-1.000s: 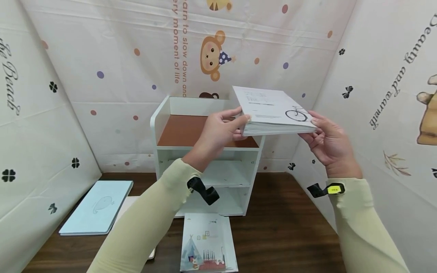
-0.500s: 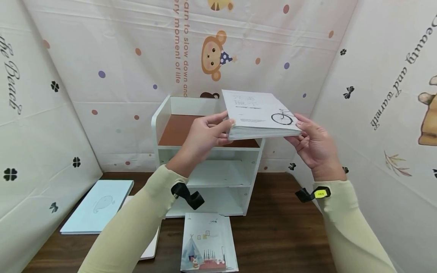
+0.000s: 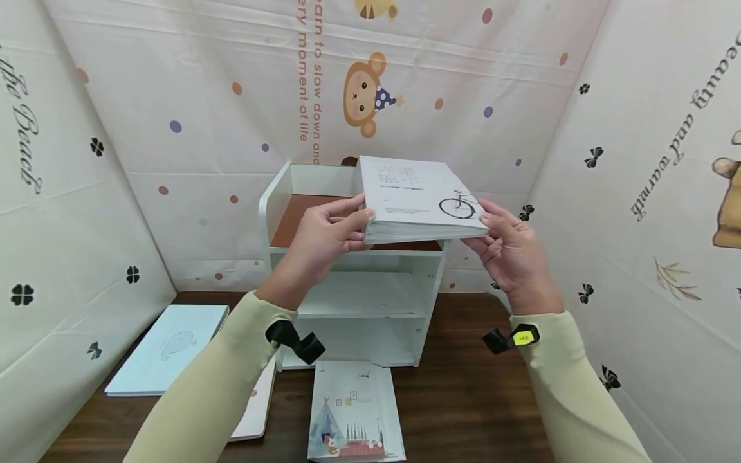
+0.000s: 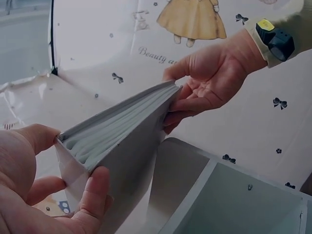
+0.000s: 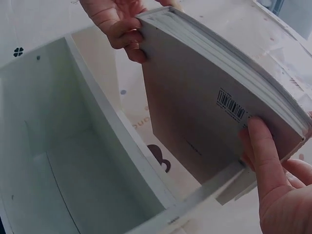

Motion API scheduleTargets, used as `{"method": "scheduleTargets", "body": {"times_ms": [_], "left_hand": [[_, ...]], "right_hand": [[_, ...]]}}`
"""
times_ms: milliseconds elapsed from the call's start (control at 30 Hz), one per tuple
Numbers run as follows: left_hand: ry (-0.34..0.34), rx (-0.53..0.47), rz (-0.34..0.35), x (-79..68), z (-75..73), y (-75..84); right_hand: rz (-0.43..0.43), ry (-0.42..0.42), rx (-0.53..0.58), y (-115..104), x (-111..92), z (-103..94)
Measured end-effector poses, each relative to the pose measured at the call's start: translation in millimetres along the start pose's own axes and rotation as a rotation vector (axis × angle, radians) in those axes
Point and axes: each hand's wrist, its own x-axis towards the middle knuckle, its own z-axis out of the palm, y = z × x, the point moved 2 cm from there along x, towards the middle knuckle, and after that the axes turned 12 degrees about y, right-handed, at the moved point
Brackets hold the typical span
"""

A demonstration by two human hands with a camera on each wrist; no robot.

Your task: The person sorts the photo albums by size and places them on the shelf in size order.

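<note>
A thick white hardcover book (image 3: 413,190) with a bicycle drawing on its cover is held level between both hands, over the right part of the small white shelf unit (image 3: 425,308). My left hand (image 3: 321,235) pinches the spine-side corner, thumb on top and fingers below. At the opposite near corner my right hand (image 3: 512,254) grips with its thumb on the cover and fingers underneath. Seen from the right wrist, a barcode (image 5: 231,104) shows on the book's underside. The book hides part of the unit's brown top (image 3: 295,215).
On the dark wooden table (image 3: 463,411) a book with a tent picture (image 3: 353,411) lies before the shelf unit. A light-blue whale notebook (image 3: 164,354) and a white notebook (image 3: 255,405) lie at the left, partly behind my left arm. Printed cloth walls (image 3: 202,83) surround the table.
Both hands have carried the book leftward and slightly lower, bringing it more over the shelf unit's top. The grip looks the same. More of the white notebook shows beside my left arm.
</note>
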Motion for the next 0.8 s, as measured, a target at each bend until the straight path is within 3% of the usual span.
{"method": "scheduleTargets", "body": {"times_ms": [333,800], "left_hand": [[0.03,0.011,0.0,-5.6,-14.8,-1.0],[0.036,-0.026,-0.026,-11.6,-37.1,-6.3]], "right_hand": [[-0.01,0.014,-0.025,12,-3,8.9],[-0.041,0.069,-0.177,31,-9,22.7]]}}
